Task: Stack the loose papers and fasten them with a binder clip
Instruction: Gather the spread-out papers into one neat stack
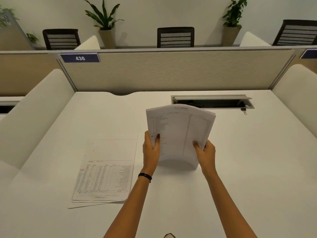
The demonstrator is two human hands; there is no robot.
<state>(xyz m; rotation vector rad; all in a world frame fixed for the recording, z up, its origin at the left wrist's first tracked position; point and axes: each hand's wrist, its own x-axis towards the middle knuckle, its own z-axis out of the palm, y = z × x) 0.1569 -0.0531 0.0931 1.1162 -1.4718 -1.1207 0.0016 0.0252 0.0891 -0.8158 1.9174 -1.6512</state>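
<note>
Both hands, left hand [151, 146] and right hand [205, 152], grip the paper stack [180, 133] upright on the counter [240, 169]; binder clip [244, 110] sits far right, loose sheets [104, 172] left.

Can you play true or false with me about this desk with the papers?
1. Both hands, the left hand and the right hand, hold the stack of papers upright. True.
2. The binder clip is already clipped on the stack. False: it lies on the desk beside the open cable slot, apart from the stack.
3. More loose papers lie flat on the desk, to the left of the held stack. True.
4. The blue sign says 123. False: it says 436.
5. There is a dark wristband on the left wrist. True.
</note>
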